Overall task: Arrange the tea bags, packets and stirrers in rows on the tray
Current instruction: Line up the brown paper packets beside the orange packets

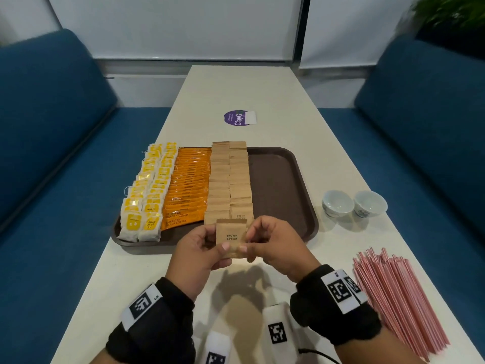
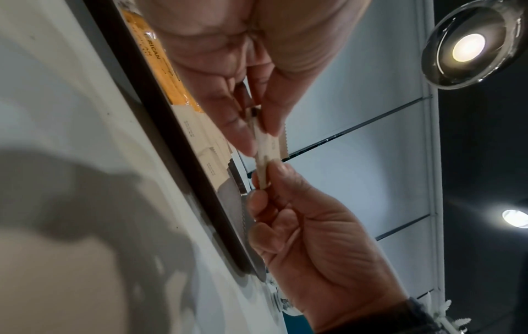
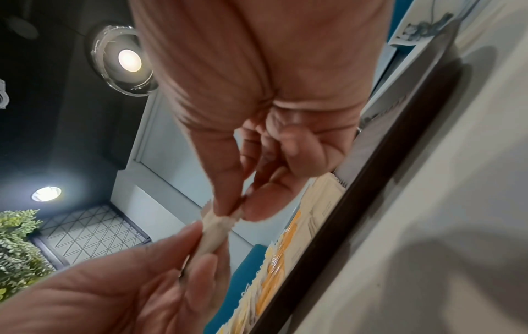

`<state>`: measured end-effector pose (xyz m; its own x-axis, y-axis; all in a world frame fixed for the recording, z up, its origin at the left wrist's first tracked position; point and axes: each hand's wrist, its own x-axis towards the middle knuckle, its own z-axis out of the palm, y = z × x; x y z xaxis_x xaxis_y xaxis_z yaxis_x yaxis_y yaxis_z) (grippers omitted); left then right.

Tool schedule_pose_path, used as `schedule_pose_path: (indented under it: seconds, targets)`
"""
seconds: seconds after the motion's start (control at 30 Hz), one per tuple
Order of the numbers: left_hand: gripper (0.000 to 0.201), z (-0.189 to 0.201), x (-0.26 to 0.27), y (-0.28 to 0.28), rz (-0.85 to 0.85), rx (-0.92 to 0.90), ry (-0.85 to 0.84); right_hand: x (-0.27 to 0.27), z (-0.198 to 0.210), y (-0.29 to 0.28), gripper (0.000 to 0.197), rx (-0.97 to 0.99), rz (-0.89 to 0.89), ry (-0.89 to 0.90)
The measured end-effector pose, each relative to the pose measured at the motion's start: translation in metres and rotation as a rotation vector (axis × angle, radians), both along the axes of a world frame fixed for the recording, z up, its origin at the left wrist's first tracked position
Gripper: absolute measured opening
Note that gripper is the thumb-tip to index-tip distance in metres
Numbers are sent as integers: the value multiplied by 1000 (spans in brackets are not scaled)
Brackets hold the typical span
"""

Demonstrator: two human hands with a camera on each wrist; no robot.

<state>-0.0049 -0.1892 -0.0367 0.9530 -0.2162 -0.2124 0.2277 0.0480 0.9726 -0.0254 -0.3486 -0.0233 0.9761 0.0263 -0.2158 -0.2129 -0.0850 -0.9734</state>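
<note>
Both hands hold a small stack of brown sugar packets upright just above the table, in front of the brown tray. My left hand pinches its left side and my right hand pinches its right side. In the left wrist view the stack shows edge-on between thumb and fingers; in the right wrist view the stack is pinched the same way. On the tray lie rows of yellow tea bags, orange coffee packets and two columns of sugar packets. Pink stirrers lie heaped on the table at right.
Two small white cups stand right of the tray. A purple round sticker sits farther along the table. The tray's right part is bare. Blue benches flank the narrow table on both sides.
</note>
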Motion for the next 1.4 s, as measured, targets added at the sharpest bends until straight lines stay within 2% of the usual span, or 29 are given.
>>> schedule_pose_path:
  seconds: [0.17, 0.33, 0.5, 0.63, 0.77, 0.9, 1.1, 1.23, 1.4]
  targets:
    - [31, -2, 2, 12, 10, 213, -100, 5, -7, -3, 22, -58, -129, 6]
    - [33, -6, 3, 37, -54, 661, -337, 17, -21, -9, 21, -298, -258, 27]
    - [39, -10, 5, 50, -196, 939, -359, 28, -24, -5, 18, -471, -243, 42]
    - [44, -6, 6, 47, -289, 1076, -339, 37, -26, -2, 16, -543, -177, 77]
    - [45, -4, 6, 45, -313, 1123, -314, 44, -29, 2, 9, -632, -117, 100]
    - [46, -4, 7, 45, -319, 1138, -309, 46, -33, 5, 14, -707, -87, 100]
    - [48, -4, 6, 43, -336, 1135, -309, 46, -29, 8, 8, -801, -71, 117]
    - [47, -4, 4, 39, -365, 1056, -288, 34, -18, 6, 5, -775, -91, 83]
    - [37, 2, -6, 16, -487, 900, -346, -4, 3, -17, 22, -693, -195, -25]
